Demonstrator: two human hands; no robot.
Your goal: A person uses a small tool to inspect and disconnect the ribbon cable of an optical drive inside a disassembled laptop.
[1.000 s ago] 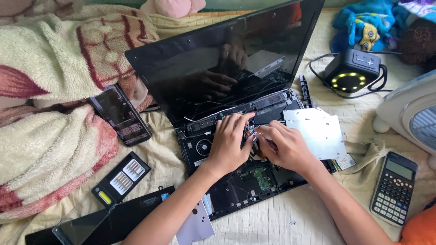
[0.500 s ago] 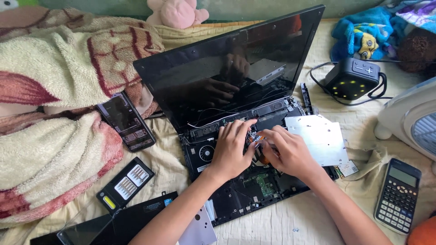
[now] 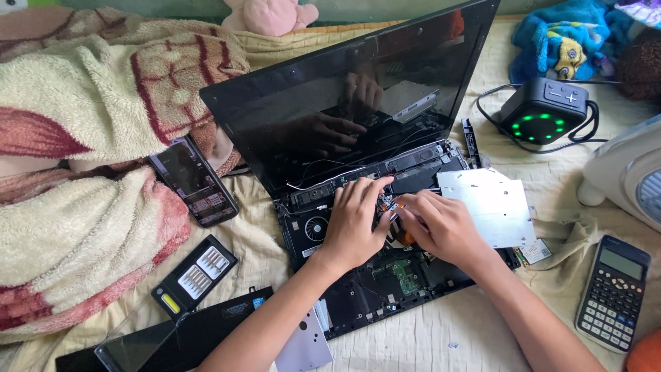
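Note:
An opened black laptop (image 3: pixel 323 238) lies on a cream bedsheet with its top cover off, so the fan and green circuit board (image 3: pixel 407 273) show. Its dark screen (image 3: pixel 358 96) stands tilted back. My left hand (image 3: pixel 357 220) rests palm down on the laptop's insides, fingers spread toward the hinge. My right hand (image 3: pixel 441 226) is beside it, fingertips pinched on a small part at the middle of the board. The silver drive (image 3: pixel 490 205) lies on the laptop's right side, next to my right hand.
A phone (image 3: pixel 193 180) and a screwdriver bit case (image 3: pixel 195 274) lie left of the laptop by a fluffy blanket (image 3: pixel 82 124). A black panel (image 3: pixel 186 334) sits front left. A calculator (image 3: pixel 615 291), a speaker with green lights (image 3: pixel 544 111) and a white fan (image 3: pixel 630 176) are on the right.
The view has shifted slightly. Both hands stay on the laptop's insides, with small finger movements near the middle.

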